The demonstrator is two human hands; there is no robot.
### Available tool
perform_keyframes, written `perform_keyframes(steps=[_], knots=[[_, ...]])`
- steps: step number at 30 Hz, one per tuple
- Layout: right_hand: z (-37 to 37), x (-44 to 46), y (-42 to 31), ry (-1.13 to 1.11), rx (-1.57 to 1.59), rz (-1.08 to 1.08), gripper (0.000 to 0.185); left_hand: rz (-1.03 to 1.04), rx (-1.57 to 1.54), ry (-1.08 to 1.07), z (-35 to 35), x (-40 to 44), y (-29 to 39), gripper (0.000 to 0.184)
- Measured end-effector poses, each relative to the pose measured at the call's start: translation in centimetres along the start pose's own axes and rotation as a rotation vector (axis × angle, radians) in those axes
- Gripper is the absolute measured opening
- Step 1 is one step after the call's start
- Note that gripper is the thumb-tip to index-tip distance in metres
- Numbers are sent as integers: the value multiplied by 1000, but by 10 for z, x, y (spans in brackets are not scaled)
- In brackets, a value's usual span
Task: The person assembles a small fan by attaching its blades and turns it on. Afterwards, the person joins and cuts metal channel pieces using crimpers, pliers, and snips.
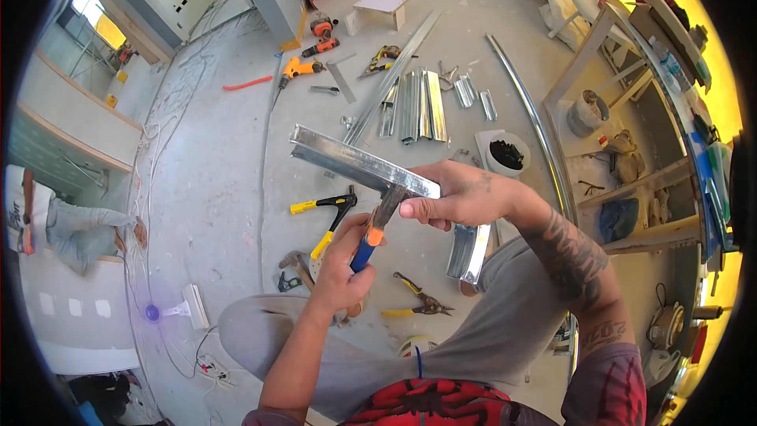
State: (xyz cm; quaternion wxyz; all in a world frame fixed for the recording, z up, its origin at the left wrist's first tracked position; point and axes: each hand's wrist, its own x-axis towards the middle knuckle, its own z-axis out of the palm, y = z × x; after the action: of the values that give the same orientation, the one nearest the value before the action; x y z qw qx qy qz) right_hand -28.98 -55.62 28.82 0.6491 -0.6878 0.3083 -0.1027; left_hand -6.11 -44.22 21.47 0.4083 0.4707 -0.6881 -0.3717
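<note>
My right hand (465, 193) grips one end of a short galvanized metal channel (343, 158), thumb on its near side and fingers behind. My left hand (344, 264) is closed around a hand tool with a blue and orange handle (365, 251). The tool's dark metal head meets the underside of the channel near my right thumb; its exact kind is unclear. Below my hands, yellow-handled tin snips (423, 302) lie on the floor. To the left lies a black tool with yellow grips (335, 211).
Several cut metal channels (423, 106) lie ahead, near an orange-yellow drill (300, 69). A white bucket (507, 154) with dark contents and a long metal track (528, 102) are at right. A wooden workbench (631, 181) stands beyond. Another person's legs (87, 225) show at far left.
</note>
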Motion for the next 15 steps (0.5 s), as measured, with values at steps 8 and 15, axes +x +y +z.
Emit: perform_keyframes(steps=[8, 15], knots=[[4, 3, 0, 3, 61, 5, 52, -35, -43, -11, -3, -2, 1, 56], [4, 2, 0, -1, 63, -21, 54, -21, -28, -10, -4, -3, 3, 54]])
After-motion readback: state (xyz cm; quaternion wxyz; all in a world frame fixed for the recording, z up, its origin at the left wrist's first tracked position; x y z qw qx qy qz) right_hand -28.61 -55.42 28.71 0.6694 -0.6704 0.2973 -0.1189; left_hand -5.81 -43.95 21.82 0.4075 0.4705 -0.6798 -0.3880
